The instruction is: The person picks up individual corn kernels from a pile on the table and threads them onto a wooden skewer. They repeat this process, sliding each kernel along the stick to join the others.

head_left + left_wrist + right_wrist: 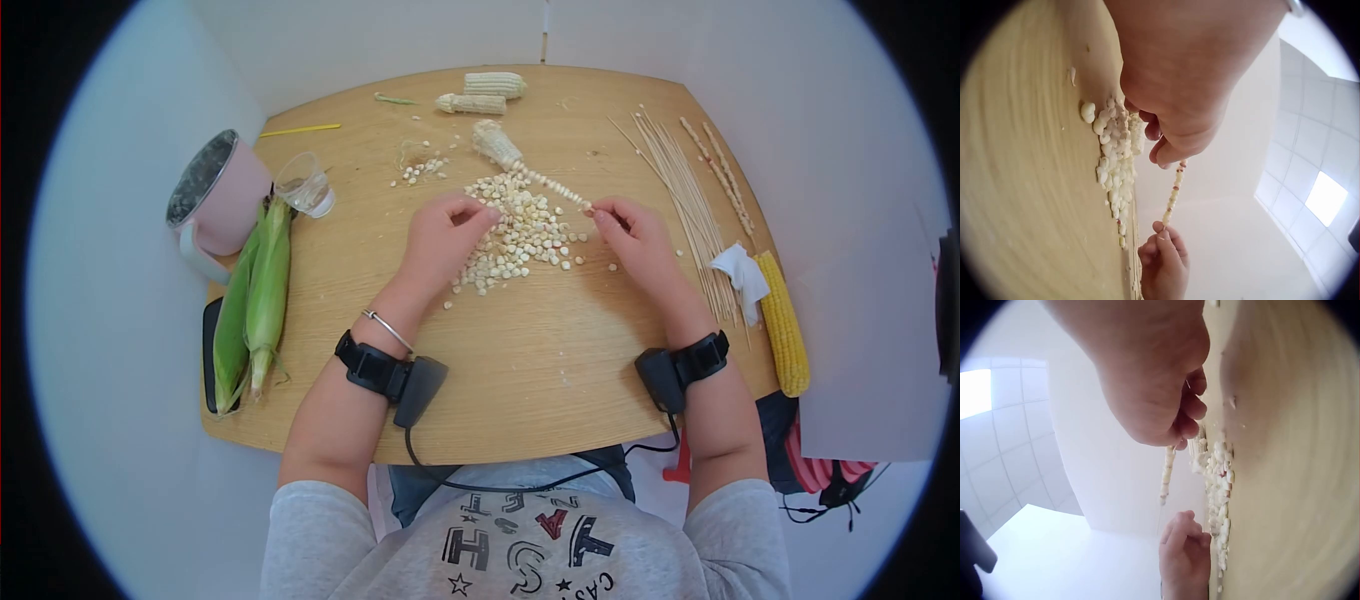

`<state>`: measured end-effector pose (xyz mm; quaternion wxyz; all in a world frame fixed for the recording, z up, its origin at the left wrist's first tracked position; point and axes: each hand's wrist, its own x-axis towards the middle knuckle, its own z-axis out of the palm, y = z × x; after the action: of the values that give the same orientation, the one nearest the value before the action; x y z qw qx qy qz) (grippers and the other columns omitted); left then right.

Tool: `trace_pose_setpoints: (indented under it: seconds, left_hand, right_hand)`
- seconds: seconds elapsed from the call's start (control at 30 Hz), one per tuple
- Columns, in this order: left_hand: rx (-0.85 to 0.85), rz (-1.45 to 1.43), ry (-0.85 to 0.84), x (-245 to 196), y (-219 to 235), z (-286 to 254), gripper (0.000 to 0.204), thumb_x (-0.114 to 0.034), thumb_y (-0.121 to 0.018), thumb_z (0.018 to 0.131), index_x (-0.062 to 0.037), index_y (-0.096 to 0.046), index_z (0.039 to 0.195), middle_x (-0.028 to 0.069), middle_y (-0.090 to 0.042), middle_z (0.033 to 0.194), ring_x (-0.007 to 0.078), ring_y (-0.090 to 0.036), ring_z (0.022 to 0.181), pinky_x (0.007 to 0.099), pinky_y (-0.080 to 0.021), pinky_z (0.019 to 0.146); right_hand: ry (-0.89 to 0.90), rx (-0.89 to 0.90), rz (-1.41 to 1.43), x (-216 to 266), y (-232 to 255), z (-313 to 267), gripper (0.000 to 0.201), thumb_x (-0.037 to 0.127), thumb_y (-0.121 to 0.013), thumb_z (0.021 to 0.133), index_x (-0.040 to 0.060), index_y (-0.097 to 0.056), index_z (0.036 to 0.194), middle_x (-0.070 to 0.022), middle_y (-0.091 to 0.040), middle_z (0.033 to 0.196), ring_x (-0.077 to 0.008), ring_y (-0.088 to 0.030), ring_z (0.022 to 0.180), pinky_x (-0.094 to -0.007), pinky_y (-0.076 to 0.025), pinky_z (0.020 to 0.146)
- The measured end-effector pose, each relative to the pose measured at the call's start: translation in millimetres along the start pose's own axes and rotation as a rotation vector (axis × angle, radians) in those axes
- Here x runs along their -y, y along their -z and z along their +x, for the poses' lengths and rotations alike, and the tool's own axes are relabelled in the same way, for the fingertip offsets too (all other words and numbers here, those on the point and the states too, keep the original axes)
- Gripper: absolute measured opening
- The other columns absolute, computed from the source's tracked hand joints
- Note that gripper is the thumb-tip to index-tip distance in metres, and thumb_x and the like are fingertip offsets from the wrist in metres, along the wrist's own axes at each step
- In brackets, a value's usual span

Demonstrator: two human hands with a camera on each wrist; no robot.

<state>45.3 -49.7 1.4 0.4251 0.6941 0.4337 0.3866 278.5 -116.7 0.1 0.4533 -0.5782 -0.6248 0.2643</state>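
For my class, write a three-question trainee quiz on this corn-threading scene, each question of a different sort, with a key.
1. True or false: the right hand pinches the end of the kernel-strung skewer.
2. The left hand picks at: A) the kernel pile B) the plastic cup C) the husked corn.
3. Fill in: the yellow cob lies at the table's ____ edge.

Key: 1 true; 2 A; 3 right.

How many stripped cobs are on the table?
3: two cobs lie side by side at the far edge, and one lies just beyond the kernel pile. Others may be hidden.
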Motion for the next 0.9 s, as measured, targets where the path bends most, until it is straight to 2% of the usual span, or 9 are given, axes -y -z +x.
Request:
trace_pose_setpoints:
  seconds: [0.07, 0.17, 0.23, 0.33, 0.47, 0.63, 0.77, 0.87, 0.9]
  left_hand:
    - [-0.046, -0.001, 0.068, 3.5, 4.6, 2.3, 0.018, -0.019, -0.064, 0.078, -0.0014, -0.063, 0.075, -0.0023, -0.051, 0.065, 0.0045, -0.045, 0.062, 0.0177, -0.035, 0.055]
    - [-0.146, -0.155, 0.140, 11.6, 9.9, 6.7, 0.019, -0.017, -0.064, 0.076, -0.0002, -0.063, 0.085, 0.0003, -0.053, 0.060, 0.0059, -0.046, 0.056, 0.0207, -0.038, 0.053]
    - [-0.254, -0.100, -0.022, 10.3, 10.4, 6.2, 0.025, -0.011, -0.060, 0.077, -0.0012, -0.058, 0.100, 0.0008, -0.054, 0.063, 0.0048, -0.047, 0.057, 0.0196, -0.039, 0.054]
    - [-0.257, -0.074, -0.086, 18.2, 11.4, 9.3, 0.034, -0.003, -0.054, 0.075, -0.0024, -0.053, 0.110, 0.0017, -0.056, 0.068, 0.0046, -0.048, 0.060, 0.0199, -0.040, 0.056]
    - [-0.273, -0.041, -0.085, 16.6, 12.4, 8.8, 0.037, 0.000, -0.050, 0.073, -0.0032, -0.053, 0.109, 0.0030, -0.057, 0.072, 0.0070, -0.050, 0.063, 0.0215, -0.042, 0.059]
    - [-0.351, 0.194, -0.043, 25.3, 14.4, 11.6, 0.037, 0.000, -0.052, 0.071, -0.0029, -0.052, 0.108, 0.0080, -0.058, 0.081, 0.0128, -0.054, 0.066, 0.0256, -0.045, 0.063]
    - [-0.334, 0.207, -0.025, 29.8, 14.2, 13.9, 0.035, -0.002, -0.053, 0.070, -0.0015, -0.052, 0.106, 0.0090, -0.058, 0.085, 0.0131, -0.055, 0.068, 0.0250, -0.046, 0.064]
    - [-0.230, -0.015, 0.013, 33.3, 9.5, 15.9, 0.033, -0.001, -0.052, 0.071, -0.0003, -0.051, 0.104, 0.0088, -0.058, 0.085, 0.0128, -0.056, 0.071, 0.0245, -0.046, 0.064]
    - [-0.129, -0.085, 0.028, 30.0, 8.9, 15.2, 0.033, 0.001, -0.048, 0.074, 0.0000, -0.049, 0.107, 0.0094, -0.057, 0.086, 0.0120, -0.055, 0.072, 0.0230, -0.046, 0.063]
  right_hand:
    - [0.006, -0.042, -0.012, -5.1, 2.6, 2.2, 0.017, 0.013, -0.053, 0.082, -0.0002, -0.060, 0.089, -0.0056, -0.055, 0.062, -0.0100, -0.048, 0.056, -0.0245, -0.039, 0.053]
    - [0.023, -0.061, -0.052, -9.2, 4.5, 2.5, 0.017, 0.012, -0.052, 0.082, -0.0002, -0.060, 0.089, -0.0063, -0.054, 0.062, -0.0109, -0.047, 0.055, -0.0248, -0.038, 0.052]
    - [0.019, -0.056, -0.064, -8.3, 4.9, 2.4, 0.017, 0.012, -0.052, 0.082, -0.0001, -0.060, 0.089, -0.0068, -0.054, 0.062, -0.0117, -0.047, 0.055, -0.0249, -0.038, 0.052]
    - [0.027, -0.065, -0.073, -10.0, 5.0, 2.9, 0.017, 0.013, -0.051, 0.082, -0.0001, -0.060, 0.089, -0.0072, -0.055, 0.062, -0.0116, -0.048, 0.055, -0.0248, -0.038, 0.052]
    - [0.043, -0.087, -0.101, -10.5, 6.7, 3.5, 0.017, 0.013, -0.050, 0.083, -0.0006, -0.060, 0.088, -0.0076, -0.055, 0.062, -0.0116, -0.048, 0.055, -0.0248, -0.038, 0.053]
    - [-0.103, -0.031, 0.074, -10.1, 6.3, 3.8, 0.018, 0.012, -0.046, 0.086, -0.0014, -0.056, 0.090, -0.0068, -0.059, 0.066, -0.0107, -0.054, 0.057, -0.0237, -0.043, 0.053]
    - [-0.120, -0.017, 0.164, -13.1, 2.7, 4.5, 0.017, 0.012, -0.044, 0.087, -0.0014, -0.055, 0.091, -0.0076, -0.060, 0.072, -0.0110, -0.056, 0.059, -0.0235, -0.045, 0.055]
    - [-0.146, 0.002, 0.216, -9.3, -1.2, 3.8, 0.017, 0.011, -0.044, 0.088, -0.0024, -0.054, 0.092, -0.0088, -0.061, 0.077, -0.0117, -0.057, 0.061, -0.0238, -0.046, 0.057]
    - [-0.166, 0.039, 0.223, -7.8, -2.5, 4.1, 0.018, 0.011, -0.044, 0.088, -0.0027, -0.054, 0.093, -0.0090, -0.061, 0.080, -0.0119, -0.058, 0.064, -0.0239, -0.047, 0.059]
